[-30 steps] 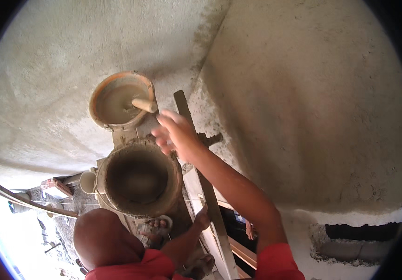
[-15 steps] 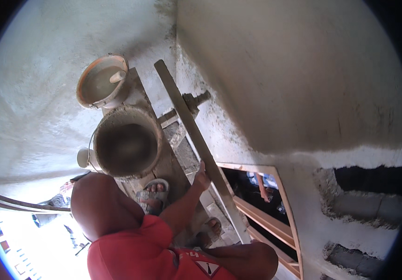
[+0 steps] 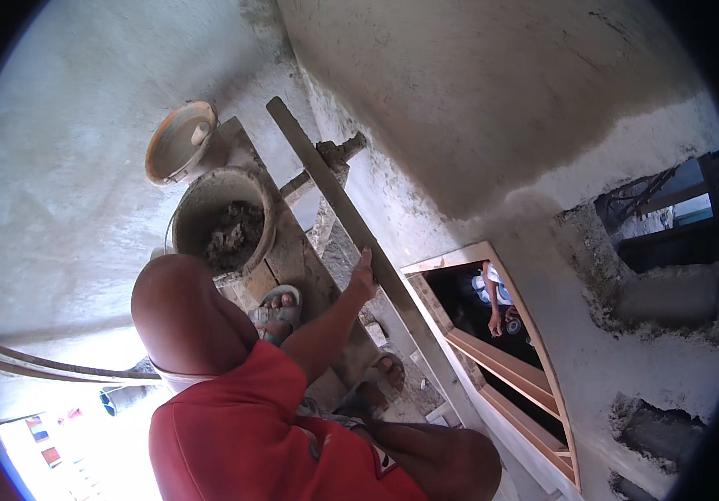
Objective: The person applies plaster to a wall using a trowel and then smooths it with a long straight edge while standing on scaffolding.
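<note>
My left hand (image 3: 363,280) is closed on the near edge of a long, narrow, mortar-smeared straightedge board (image 3: 326,179). The board slants from the wall corner down toward my right knee, crossing a mortar-caked crosspiece (image 3: 343,154) near its far end. My right hand does not show. Left of the board, a bucket (image 3: 209,190) with a caked rim holds grey mortar (image 3: 238,234). Behind it sits an orange-rimmed basin (image 3: 156,154), with a pale, rounded handle (image 3: 200,132) sticking up inside.
A plank (image 3: 292,250) bears the bucket and my sandalled left foot (image 3: 280,309). At right, a wooden frame (image 3: 480,255) surrounds a dark opening, where another person's hand (image 3: 494,321) shows beside a round object. Rough-edged holes (image 3: 660,200) break the plastered wall beyond.
The view has swung to the right, bringing more of the wall holes into sight. The mortar in the bucket shows more clearly. My left hand keeps its hold on the board.
</note>
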A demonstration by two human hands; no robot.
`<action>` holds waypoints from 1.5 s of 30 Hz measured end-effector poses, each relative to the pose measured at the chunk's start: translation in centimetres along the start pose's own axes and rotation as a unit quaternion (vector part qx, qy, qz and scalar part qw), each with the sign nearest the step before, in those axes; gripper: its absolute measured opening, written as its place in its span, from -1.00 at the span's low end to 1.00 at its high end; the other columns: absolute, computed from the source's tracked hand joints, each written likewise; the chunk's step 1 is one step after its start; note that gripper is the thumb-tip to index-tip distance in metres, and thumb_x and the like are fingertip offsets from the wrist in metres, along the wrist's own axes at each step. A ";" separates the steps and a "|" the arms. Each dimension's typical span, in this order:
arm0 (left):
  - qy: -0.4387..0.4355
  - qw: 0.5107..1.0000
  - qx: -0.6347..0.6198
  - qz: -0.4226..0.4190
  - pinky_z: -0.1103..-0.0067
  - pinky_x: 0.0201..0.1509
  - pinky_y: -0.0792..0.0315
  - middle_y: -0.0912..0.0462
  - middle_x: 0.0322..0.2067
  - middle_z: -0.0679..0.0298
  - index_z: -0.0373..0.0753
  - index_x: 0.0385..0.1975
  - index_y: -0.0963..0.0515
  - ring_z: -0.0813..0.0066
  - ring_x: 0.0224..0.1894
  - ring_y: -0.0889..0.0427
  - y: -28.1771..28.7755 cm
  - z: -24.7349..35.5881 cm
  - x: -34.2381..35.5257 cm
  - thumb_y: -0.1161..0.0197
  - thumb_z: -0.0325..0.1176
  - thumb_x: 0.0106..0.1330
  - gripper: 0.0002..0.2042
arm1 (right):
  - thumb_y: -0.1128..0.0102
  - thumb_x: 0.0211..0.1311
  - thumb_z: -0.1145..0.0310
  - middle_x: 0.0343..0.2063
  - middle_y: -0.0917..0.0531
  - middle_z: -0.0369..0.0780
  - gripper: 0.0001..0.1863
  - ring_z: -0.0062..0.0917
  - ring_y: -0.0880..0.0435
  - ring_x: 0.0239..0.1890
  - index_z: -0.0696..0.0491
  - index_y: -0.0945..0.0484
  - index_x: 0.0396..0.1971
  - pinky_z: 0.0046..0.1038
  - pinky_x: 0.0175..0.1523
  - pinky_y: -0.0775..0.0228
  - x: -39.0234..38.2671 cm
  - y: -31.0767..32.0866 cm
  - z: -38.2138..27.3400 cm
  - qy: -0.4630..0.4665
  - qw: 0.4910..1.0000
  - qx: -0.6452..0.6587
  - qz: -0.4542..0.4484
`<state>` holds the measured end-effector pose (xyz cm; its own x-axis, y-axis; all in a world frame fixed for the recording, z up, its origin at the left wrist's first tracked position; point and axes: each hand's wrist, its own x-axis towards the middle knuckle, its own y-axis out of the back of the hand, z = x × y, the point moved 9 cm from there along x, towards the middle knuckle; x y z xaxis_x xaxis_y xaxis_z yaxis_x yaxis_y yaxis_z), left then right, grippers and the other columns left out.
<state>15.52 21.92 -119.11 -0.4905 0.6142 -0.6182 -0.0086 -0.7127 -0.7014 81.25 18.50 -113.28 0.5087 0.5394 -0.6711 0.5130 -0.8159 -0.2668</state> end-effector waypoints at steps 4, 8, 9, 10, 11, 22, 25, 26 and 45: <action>0.017 0.993 0.084 0.075 0.50 -0.06 -0.39 -0.51 -0.12 0.32 -0.17 0.03 -0.37 0.44 -0.14 -0.49 0.7 0.1 -0.1 -0.06 0.10 0.25 -0.49 | -0.11 0.15 0.16 -0.27 -0.53 -0.16 -0.60 -0.40 -0.50 -0.22 0.12 -0.44 -0.11 -0.36 -0.13 -0.36 0.4 -0.6 -0.5 0.016 0.999 0.044 -0.012; -0.032 0.960 0.246 0.126 0.49 -0.22 -0.35 -0.51 -0.28 0.21 -0.33 -0.11 -0.44 0.43 -0.31 -0.44 2.2 2.4 0.6 -0.07 0.16 0.21 -0.42 | -0.10 0.14 0.15 -0.21 -0.54 -0.14 -0.58 -0.36 -0.50 -0.14 0.12 -0.44 -0.08 -0.32 -0.05 -0.36 0.4 -1.9 0.3 0.021 0.997 0.076 -0.025; -0.085 0.952 0.252 0.150 0.44 -0.23 -0.34 -0.49 -0.33 0.17 -0.43 -0.14 -0.44 0.40 -0.34 -0.40 0.3 1.8 0.4 -0.03 0.16 0.23 -0.38 | -0.10 0.14 0.14 -0.20 -0.54 -0.13 -0.57 -0.35 -0.50 -0.12 0.12 -0.44 -0.08 -0.31 -0.03 -0.36 0.6 -1.7 -1.2 0.039 0.996 0.081 -0.025; -0.078 0.956 0.245 0.139 0.44 -0.23 -0.34 -0.49 -0.33 0.17 -0.43 -0.14 -0.44 0.40 -0.34 -0.40 -1.7 0.4 1.2 -0.03 0.16 0.23 -0.38 | -0.10 0.14 0.14 -0.18 -0.54 -0.13 -0.57 -0.34 -0.50 -0.10 0.12 -0.43 -0.07 -0.29 -0.01 -0.36 0.9 -1.7 -2.7 0.056 0.994 0.089 -0.026; -0.084 0.950 0.267 0.136 0.44 -0.21 -0.34 -0.49 -0.33 0.16 -0.45 -0.10 -0.41 0.39 -0.33 -0.39 -1.7 1.3 2.0 -0.01 0.17 0.24 -0.36 | -0.10 0.14 0.14 -0.17 -0.55 -0.12 -0.56 -0.33 -0.51 -0.08 0.12 -0.43 -0.07 -0.28 0.01 -0.36 0.7 -2.2 -2.4 0.055 0.994 0.090 -0.029; -0.140 0.907 0.365 0.155 0.39 -0.12 -0.36 -0.49 -0.28 0.01 -0.53 -0.08 -0.30 0.30 -0.23 -0.45 -11.2 4.2 6.5 0.07 0.18 0.27 -0.31 | -0.16 0.08 0.07 -0.02 -0.47 -0.09 -0.46 -0.23 -0.47 0.03 0.07 -0.37 0.01 -0.13 0.09 -0.32 5.2 -6.6 -3.6 0.066 0.993 0.087 -0.054; -0.114 0.916 0.354 0.150 0.39 -0.18 -0.37 -0.48 -0.29 0.02 -0.51 -0.09 -0.31 0.31 -0.26 -0.44 -11.9 1.9 7.8 0.06 0.19 0.26 -0.31 | -0.13 0.10 0.05 -0.02 -0.46 -0.09 -0.42 -0.24 -0.45 0.05 0.11 -0.35 0.04 -0.19 0.13 -0.30 5.4 -8.3 -5.2 0.078 0.987 0.075 -0.118; -0.125 0.913 0.357 0.152 0.39 -0.18 -0.37 -0.48 -0.29 0.02 -0.51 -0.09 -0.31 0.31 -0.26 -0.44 -10.9 3.1 8.8 0.06 0.19 0.26 -0.31 | -0.13 0.10 0.05 -0.02 -0.46 -0.09 -0.42 -0.24 -0.45 0.05 0.11 -0.35 0.04 -0.19 0.13 -0.30 5.6 -9.0 -4.1 0.068 0.987 0.079 -0.121; -0.241 0.917 0.295 0.121 0.43 -0.12 -0.37 -0.49 -0.28 -0.04 -0.58 -0.18 -0.29 0.29 -0.22 -0.46 -18.7 7.9 7.3 0.12 0.11 0.33 -0.36 | -0.01 0.21 0.09 0.05 -0.43 -0.11 -0.46 -0.27 -0.37 0.13 0.15 -0.30 0.08 -0.25 0.22 -0.17 4.1 -17.3 -6.7 0.113 0.969 0.053 -0.212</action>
<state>5.20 37.06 -107.66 -0.8670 0.2937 -0.4026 -0.2481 -0.9550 -0.1624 79.13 36.22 -106.75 0.4120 0.8532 -0.3199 0.6417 -0.5209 -0.5629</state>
